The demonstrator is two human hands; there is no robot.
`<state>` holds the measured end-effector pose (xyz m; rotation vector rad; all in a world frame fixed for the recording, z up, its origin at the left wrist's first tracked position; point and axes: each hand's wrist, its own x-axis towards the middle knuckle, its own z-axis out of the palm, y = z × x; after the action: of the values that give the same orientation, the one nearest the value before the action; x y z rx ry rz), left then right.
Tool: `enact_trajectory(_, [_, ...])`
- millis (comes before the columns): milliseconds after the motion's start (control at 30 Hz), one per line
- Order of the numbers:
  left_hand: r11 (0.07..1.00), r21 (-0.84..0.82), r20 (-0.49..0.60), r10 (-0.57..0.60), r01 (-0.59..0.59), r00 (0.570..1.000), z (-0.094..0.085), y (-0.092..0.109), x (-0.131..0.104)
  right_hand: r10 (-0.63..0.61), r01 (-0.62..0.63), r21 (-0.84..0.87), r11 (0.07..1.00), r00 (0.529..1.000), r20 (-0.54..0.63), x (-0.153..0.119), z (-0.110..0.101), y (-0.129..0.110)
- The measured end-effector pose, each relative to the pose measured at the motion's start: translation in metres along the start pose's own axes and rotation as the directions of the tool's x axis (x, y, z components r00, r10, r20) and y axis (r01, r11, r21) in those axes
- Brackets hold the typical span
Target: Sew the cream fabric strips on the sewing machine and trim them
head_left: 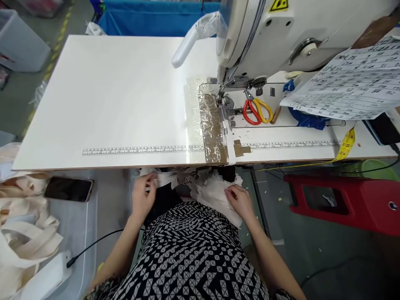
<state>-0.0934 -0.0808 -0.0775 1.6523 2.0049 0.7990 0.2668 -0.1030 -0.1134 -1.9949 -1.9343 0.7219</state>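
My left hand [144, 193] is over my lap, just below the front edge of the white table [125, 96]. Its fingers are curled towards the thumb beside some white cloth; whether they pinch its edge is too small to tell. My right hand [239, 199] is at the right side of my lap, its thumb and fingers closed on the edge of the white fabric [212, 193]. This crumpled fabric lies across my lap, partly hidden under the table edge. A black cloth [162, 202] lies beside my left hand.
A sewing machine [281, 33] stands on the table, with scissors [258, 111] and a paper sheet [350, 83] at its right. A phone [69, 188] and cream fabric strips [28, 233] lie in a bin at the left. A red stool [359, 202] is at the right.
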Motion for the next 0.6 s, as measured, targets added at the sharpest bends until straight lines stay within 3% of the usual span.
enact_trajectory(33, [0.992,-0.122,0.125,0.024,-0.009,0.992,0.005,0.021,0.000,0.001,-0.001,0.004,1.000,1.000,-0.024,-0.001,-0.001,-0.001])
enact_trajectory(67, [0.970,-0.243,0.277,0.079,-0.010,0.958,0.012,0.040,0.000,0.013,-0.013,0.002,1.000,0.999,-0.052,-0.001,-0.003,-0.002])
enact_trajectory(100, [0.943,-0.332,0.444,0.121,0.038,0.888,0.020,0.057,-0.001,0.031,-0.032,-0.004,0.999,0.995,-0.093,-0.002,-0.005,-0.004])
enact_trajectory(133, [0.914,-0.387,0.615,0.156,0.124,0.773,0.030,0.072,-0.003,0.050,-0.052,-0.011,0.999,0.988,-0.145,-0.004,-0.009,-0.005])
enact_trajectory(200, [0.847,-0.405,0.851,0.211,0.345,0.482,0.053,0.096,-0.009,0.068,-0.072,-0.004,0.997,0.962,-0.265,-0.009,-0.019,-0.012])
enact_trajectory(233, [0.799,-0.373,0.907,0.207,0.471,0.366,0.065,0.106,-0.014,0.061,-0.059,0.016,0.998,0.947,-0.314,-0.012,-0.026,-0.018])
enact_trajectory(267, [0.714,-0.337,0.936,0.185,0.614,0.300,0.077,0.115,-0.018,0.043,-0.029,0.044,0.999,0.937,-0.347,-0.016,-0.033,-0.026])
enact_trajectory(300, [0.606,-0.302,0.952,0.158,0.735,0.261,0.087,0.123,-0.023,0.010,0.017,0.072,0.997,0.932,-0.362,-0.021,-0.041,-0.035])
enact_trajectory(333, [0.538,-0.300,0.954,0.147,0.788,0.262,0.095,0.130,-0.026,-0.042,0.079,0.087,0.993,0.931,-0.362,-0.025,-0.050,-0.045])
enact_trajectory(400, [0.440,-0.351,0.936,0.125,0.827,0.330,0.102,0.142,-0.029,-0.176,0.212,0.056,0.976,0.910,-0.374,-0.031,-0.067,-0.065])
enact_trajectory(467, [0.423,-0.401,0.914,0.128,0.812,0.385,0.096,0.153,-0.024,-0.294,0.318,-0.011,0.948,0.862,-0.414,-0.031,-0.083,-0.080])
enact_trajectory(500, [0.472,-0.410,0.911,0.178,0.780,0.371,0.089,0.157,-0.020,-0.346,0.372,-0.018,0.928,0.844,-0.409,-0.029,-0.089,-0.085])
enact_trajectory(533, [0.560,-0.419,0.908,0.262,0.715,0.326,0.079,0.161,-0.014,-0.400,0.433,0.007,0.901,0.838,-0.370,-0.025,-0.094,-0.088])
enact_trajectory(600, [0.752,-0.462,0.879,0.457,0.470,0.133,0.055,0.166,0.001,-0.532,0.556,0.156,0.817,0.830,-0.170,-0.014,-0.103,-0.093])
